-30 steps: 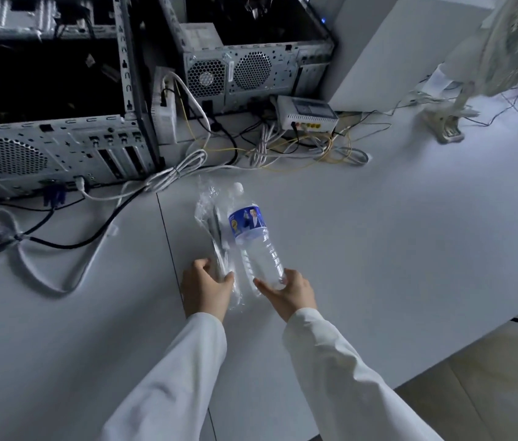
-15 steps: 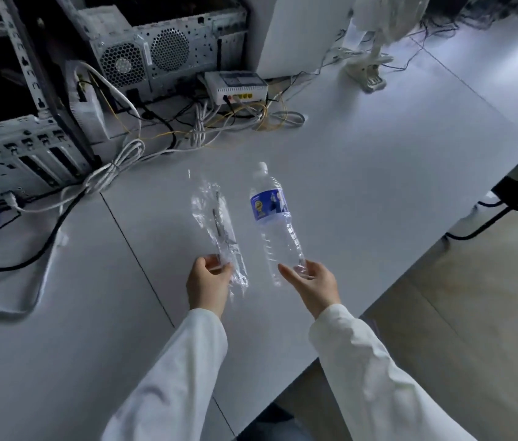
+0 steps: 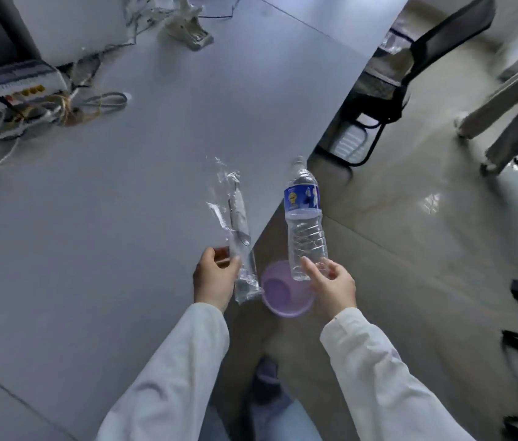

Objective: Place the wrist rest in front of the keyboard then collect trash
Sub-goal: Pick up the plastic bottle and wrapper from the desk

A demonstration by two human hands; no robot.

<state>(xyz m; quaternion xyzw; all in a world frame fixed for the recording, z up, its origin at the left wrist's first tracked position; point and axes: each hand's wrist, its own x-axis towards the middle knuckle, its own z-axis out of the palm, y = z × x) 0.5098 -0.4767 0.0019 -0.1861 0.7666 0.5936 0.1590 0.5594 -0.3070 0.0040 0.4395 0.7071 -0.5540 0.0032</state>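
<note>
My left hand (image 3: 214, 278) grips a clear crumpled plastic wrapper (image 3: 235, 218) by its lower end, holding it upright over the white table's (image 3: 92, 233) right edge. My right hand (image 3: 331, 286) holds an empty clear plastic bottle (image 3: 305, 224) with a blue label by its base, cap pointing away from me, out past the table edge. On the floor below and between both hands stands a purple bin (image 3: 286, 296), partly hidden by the bottle and wrapper. No wrist rest or keyboard is in view.
A router (image 3: 19, 82) with a tangle of cables (image 3: 60, 106) sits at the table's far left. A fan base (image 3: 189, 31) stands at the back. A black chair (image 3: 410, 68) is on the tiled floor to the right. My shoe (image 3: 265, 383) is below.
The view has swung right and down, off the computer cases toward the table edge and floor. Both hands have carried the wrapper and bottle rightward to above the purple bin.
</note>
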